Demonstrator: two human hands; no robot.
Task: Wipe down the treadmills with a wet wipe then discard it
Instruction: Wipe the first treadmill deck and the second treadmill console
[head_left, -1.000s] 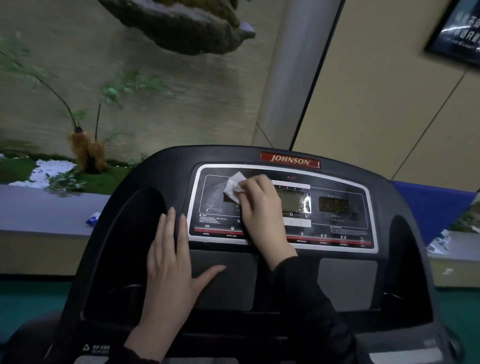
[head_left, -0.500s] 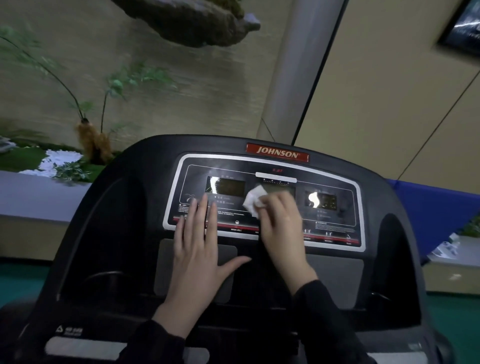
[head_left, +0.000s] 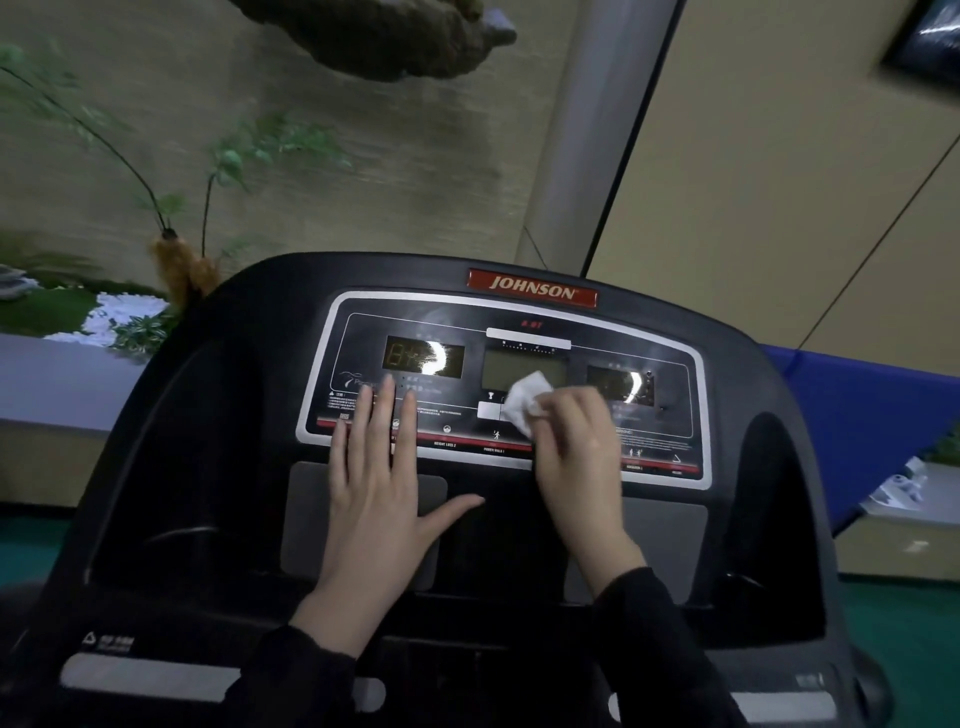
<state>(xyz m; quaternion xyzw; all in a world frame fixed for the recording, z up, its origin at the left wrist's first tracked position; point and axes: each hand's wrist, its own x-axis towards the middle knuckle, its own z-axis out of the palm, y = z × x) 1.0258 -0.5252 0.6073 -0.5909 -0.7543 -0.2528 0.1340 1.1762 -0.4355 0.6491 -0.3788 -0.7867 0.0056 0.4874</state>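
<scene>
A black treadmill console (head_left: 218, 415) with a red JOHNSON badge fills the lower view. Its display panel (head_left: 670, 384) has three small screens. My right hand (head_left: 576, 457) presses a crumpled white wet wipe (head_left: 524, 400) against the panel, just below the middle screen. My left hand (head_left: 379, 483) lies flat on the console with its fingers spread, fingertips on the panel's lower left. It holds nothing. Black sleeves cover both forearms.
Behind the console a grey ledge (head_left: 47, 374) carries green plants (head_left: 140, 332) and white pebbles. A grey pillar (head_left: 576, 130) and beige wall panels rise behind. A blue pad (head_left: 857, 410) stands to the right, and green floor shows at both lower sides.
My right hand has slid the wipe from the panel's upper left across to below the middle screen. My left hand has moved up and right onto the panel's lower left.
</scene>
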